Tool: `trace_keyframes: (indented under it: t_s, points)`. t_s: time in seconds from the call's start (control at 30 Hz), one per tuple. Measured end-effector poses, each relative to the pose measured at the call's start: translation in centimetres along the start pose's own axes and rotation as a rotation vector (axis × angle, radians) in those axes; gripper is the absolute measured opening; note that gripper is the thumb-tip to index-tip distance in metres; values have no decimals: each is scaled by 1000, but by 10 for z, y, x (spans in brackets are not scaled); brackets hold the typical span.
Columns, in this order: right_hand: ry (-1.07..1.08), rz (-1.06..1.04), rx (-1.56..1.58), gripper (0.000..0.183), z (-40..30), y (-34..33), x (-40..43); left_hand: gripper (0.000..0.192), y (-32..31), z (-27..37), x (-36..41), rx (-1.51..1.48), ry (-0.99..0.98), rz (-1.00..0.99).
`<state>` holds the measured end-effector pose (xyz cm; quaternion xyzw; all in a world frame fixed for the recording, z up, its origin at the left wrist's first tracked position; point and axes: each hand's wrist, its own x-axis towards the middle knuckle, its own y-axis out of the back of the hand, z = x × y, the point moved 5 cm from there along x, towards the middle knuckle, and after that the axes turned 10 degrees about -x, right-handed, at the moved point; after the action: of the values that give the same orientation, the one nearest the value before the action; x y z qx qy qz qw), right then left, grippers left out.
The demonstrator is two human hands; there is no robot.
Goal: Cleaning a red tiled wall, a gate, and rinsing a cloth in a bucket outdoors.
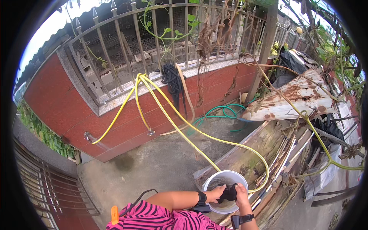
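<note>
A white plastic bucket (242, 178) stands in front of me with murky water (216, 181) inside. Over its opening, a dark wet cloth (229, 193) is bunched between my two hands. My left hand (215, 193) grips the cloth's left side, its lower part hanging toward the water. On the other side, my right hand (242, 194) pinches the cloth near the bucket's right rim. Dark straps with small boxes circle both wrists. What the cloth is exactly, I cannot tell.
A yellow hose (184, 135) loops from a wall tap (88, 137) over the metal fence (135, 37) and down around the bucket. Wooden boards (230, 161) and thin poles lie beside it. Rusty sheet metal (290, 100), a green hose (221, 112) and a vine (319, 138) are to the right.
</note>
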<state>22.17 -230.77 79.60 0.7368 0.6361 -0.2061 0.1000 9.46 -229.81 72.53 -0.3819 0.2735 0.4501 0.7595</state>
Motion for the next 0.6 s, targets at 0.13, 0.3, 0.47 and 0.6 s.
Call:
trace_keyframes:
  t_s: [0.13,0.3,0.47,0.6]
  points:
    - [326,199,-400,11,-8,-19,-18,41,-20,-21,57,-215,18,-123]
    - [159,437,-1208,21,32,31,6,19,-17,26,15,14,-144,33]
    - [93,137,-1441,35,50,27,33,39,13,6,28,-17,-74,109]
    - [-9,-453,-1462,51,132,9,79,54,24,15,17,-6,-39,78]
